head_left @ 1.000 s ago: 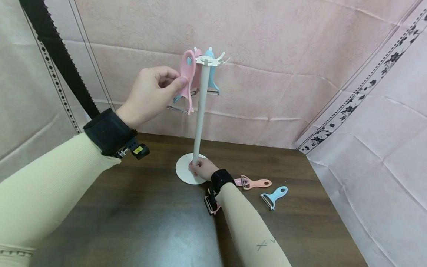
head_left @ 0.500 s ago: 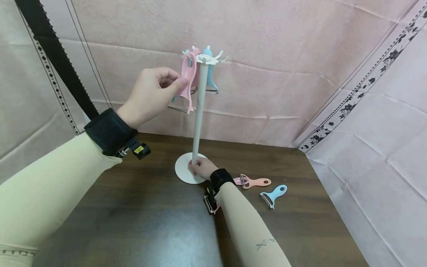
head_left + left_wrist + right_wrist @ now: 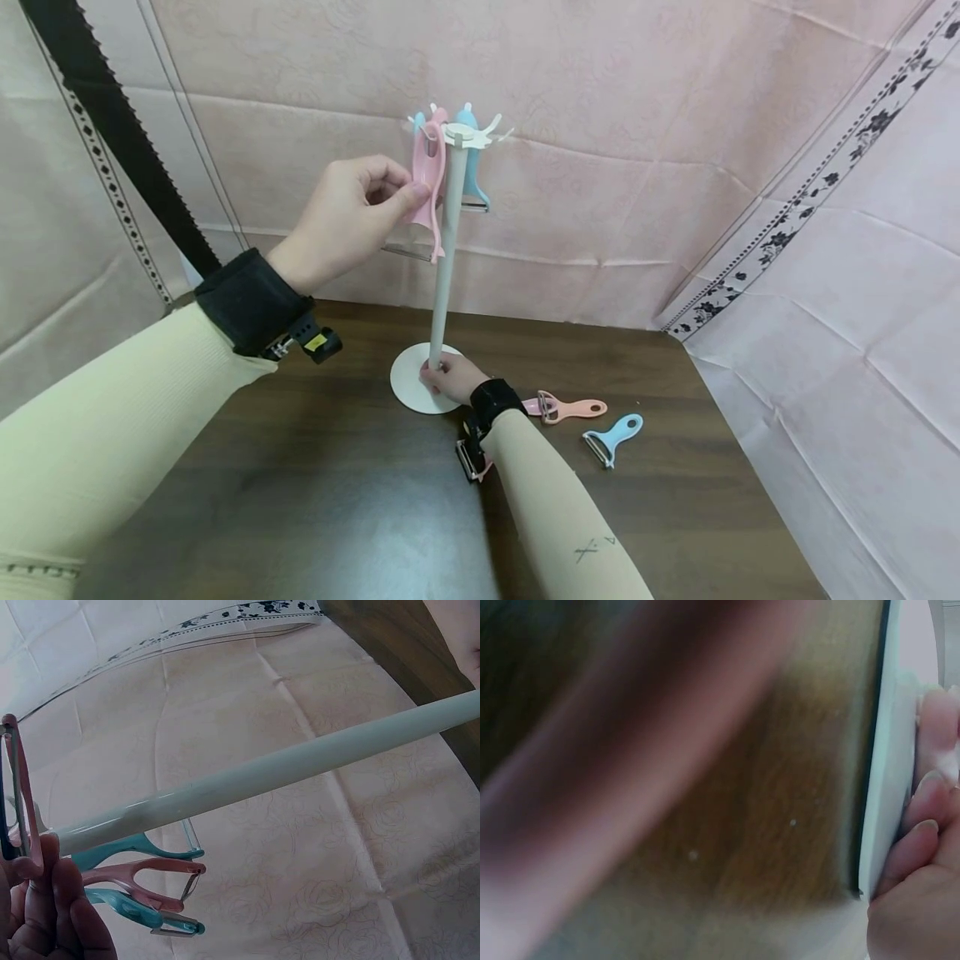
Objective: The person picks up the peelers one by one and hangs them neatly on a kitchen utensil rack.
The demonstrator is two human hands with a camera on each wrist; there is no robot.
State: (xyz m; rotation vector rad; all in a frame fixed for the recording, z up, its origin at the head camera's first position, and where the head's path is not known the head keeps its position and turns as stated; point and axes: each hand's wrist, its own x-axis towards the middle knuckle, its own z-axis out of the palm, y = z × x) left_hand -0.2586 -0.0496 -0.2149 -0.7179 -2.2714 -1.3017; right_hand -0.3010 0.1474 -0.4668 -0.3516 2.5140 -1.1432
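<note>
In the head view my left hand [image 3: 348, 212] pinches a pink peeler [image 3: 427, 171] between thumb and fingers. Its handle loop is right at the hooks of a white stand [image 3: 445, 275], on the left side. Other peelers hang there: a blue peeler [image 3: 472, 167] behind the pole and, in the left wrist view, a pink peeler [image 3: 135, 874] with another blue peeler [image 3: 127, 904] beside it. Down at the foot, my right hand [image 3: 453, 377] grips the lower pole just over the round white base [image 3: 408, 379]. In the right wrist view its curled fingers [image 3: 919, 847] lie along the base.
Right of the stand, an orange-pink peeler [image 3: 581, 408] overlaps a pink peeler [image 3: 532, 407] on the wooden table [image 3: 337, 500]. A blue peeler [image 3: 617, 435] lies nearer. Another peeler [image 3: 486, 468] is partly hidden by the right wrist. Pale cloth [image 3: 637, 150] hangs behind.
My left hand has shifted slightly right and down, bringing the held peeler closer to the pole and turning it a little. The right hand keeps its hold on the pole.
</note>
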